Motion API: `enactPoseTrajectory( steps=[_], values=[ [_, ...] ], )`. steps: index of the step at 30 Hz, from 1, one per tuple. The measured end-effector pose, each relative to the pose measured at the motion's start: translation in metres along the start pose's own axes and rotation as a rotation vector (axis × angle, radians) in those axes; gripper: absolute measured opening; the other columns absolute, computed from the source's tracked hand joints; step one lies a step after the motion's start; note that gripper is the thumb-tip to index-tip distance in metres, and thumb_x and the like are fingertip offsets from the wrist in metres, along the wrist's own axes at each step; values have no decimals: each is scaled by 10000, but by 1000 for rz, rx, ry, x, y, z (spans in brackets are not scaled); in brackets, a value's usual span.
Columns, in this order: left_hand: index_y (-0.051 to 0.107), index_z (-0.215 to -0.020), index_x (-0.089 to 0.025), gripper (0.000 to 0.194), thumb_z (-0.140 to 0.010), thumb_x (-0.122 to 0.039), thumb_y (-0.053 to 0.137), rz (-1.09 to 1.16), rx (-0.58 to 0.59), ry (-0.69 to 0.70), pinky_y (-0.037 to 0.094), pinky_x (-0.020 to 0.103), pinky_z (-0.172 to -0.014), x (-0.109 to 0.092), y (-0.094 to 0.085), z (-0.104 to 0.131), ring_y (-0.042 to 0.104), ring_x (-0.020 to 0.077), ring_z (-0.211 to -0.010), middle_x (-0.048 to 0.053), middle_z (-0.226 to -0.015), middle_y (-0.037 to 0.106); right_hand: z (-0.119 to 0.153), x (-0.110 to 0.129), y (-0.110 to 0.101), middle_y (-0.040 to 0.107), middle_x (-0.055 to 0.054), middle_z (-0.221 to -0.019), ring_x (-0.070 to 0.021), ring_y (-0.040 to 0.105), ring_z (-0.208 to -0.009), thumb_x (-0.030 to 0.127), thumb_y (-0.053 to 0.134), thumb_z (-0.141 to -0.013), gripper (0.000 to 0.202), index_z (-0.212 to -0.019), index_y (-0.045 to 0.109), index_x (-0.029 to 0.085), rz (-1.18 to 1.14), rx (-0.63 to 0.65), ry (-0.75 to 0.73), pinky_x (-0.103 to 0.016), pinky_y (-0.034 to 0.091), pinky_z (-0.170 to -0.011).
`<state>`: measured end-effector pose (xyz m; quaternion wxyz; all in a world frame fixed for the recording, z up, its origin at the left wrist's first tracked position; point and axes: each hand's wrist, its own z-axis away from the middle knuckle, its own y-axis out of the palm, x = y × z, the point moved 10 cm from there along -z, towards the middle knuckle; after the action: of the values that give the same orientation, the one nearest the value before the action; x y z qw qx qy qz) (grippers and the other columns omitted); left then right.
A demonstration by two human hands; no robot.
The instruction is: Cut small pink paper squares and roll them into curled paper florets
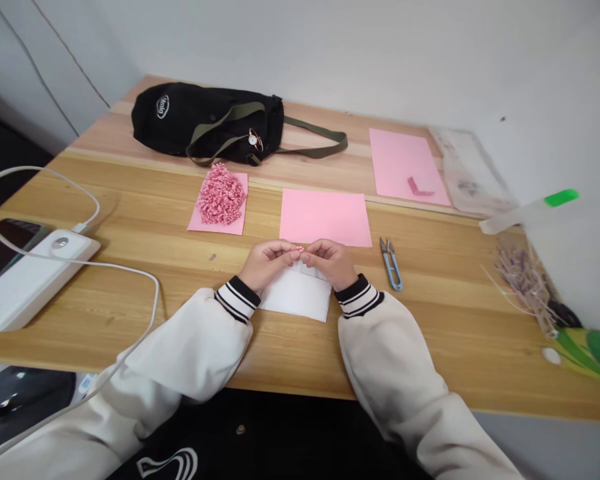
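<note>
Both hands meet over a white sheet (296,293) at the middle of the table. My left hand (271,263) pinches one side of a tiny pink piece (300,249), and my right hand (331,261) pinches its other side. Fingers hide most of the piece. Just beyond the hands lies a pink sheet (325,217). A heap of small pink pieces (221,195) rests on a smaller pink card (234,225) to the back left. Blue-handled snips (391,265) lie to the right of my right hand.
A black bag (175,123) with a watch (253,139) on it lies at the back. Another pink sheet (405,160) is at the back right. A white power bank (35,280) and its cable are at the left, dried stems (525,277) at the right.
</note>
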<state>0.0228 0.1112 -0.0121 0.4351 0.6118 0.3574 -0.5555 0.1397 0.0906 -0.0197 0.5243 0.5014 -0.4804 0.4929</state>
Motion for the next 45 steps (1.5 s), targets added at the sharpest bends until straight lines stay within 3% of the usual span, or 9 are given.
enactPoseTrajectory(
  steps=[18, 45],
  values=[
    [672, -691, -128, 213, -606, -315, 730, 82, 32, -27, 402, 213, -567, 6, 2, -2, 491, 72, -557, 0, -622, 624, 0, -1, 1, 555, 29, -534, -76, 468, -503, 448, 738, -535, 334, -597, 568, 168, 23, 4, 23, -237, 367, -492],
    [673, -665, -133, 254, -629, -384, 699, -3, 54, -5, 407, 237, -596, 0, 4, -1, 492, 97, -580, 15, -640, 617, 0, 0, 2, 548, 32, -536, -79, 469, -511, 456, 725, -553, 334, -593, 554, 172, 71, 3, 12, -241, 379, -496]
  ],
)
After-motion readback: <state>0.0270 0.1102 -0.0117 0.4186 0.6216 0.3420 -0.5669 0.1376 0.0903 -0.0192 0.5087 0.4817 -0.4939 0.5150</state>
